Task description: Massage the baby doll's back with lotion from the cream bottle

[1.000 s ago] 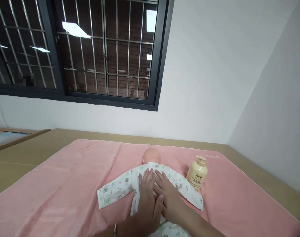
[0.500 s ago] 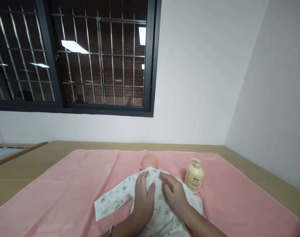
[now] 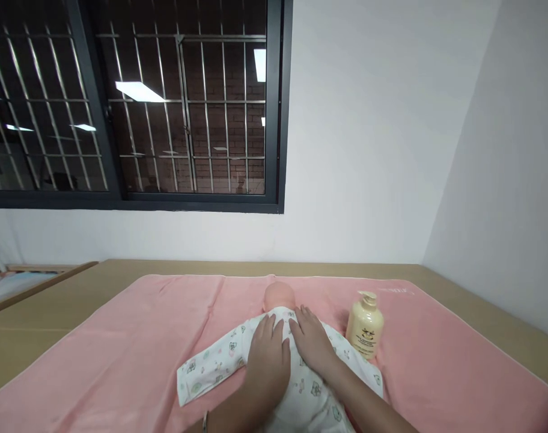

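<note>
A baby doll [image 3: 279, 296] in a white printed long-sleeved garment [image 3: 310, 391] lies on a pink towel [image 3: 134, 361], the back of its bald head toward the far side. On the left part of its upper back rests my left hand [image 3: 268, 358], open, palm down. My right hand [image 3: 313, 343] lies flat on the right part, fingers stretched toward the doll's neck. One printed sleeve [image 3: 215, 364] spreads out to the left; the other is partly under my right forearm. A cream pump bottle [image 3: 365, 328] stands upright to the right of the doll.
The towel covers most of a tan table [image 3: 44, 331] set against a white wall [image 3: 355, 150]. A dark-framed window [image 3: 274, 120] with metal bars is above the table on the left. At far left a wooden-edged surface [image 3: 30, 288] shows.
My right hand has gone from slightly raised and curled to flat on the doll's back. My left hand's fingers have also flattened. The whole view has shifted slightly.
</note>
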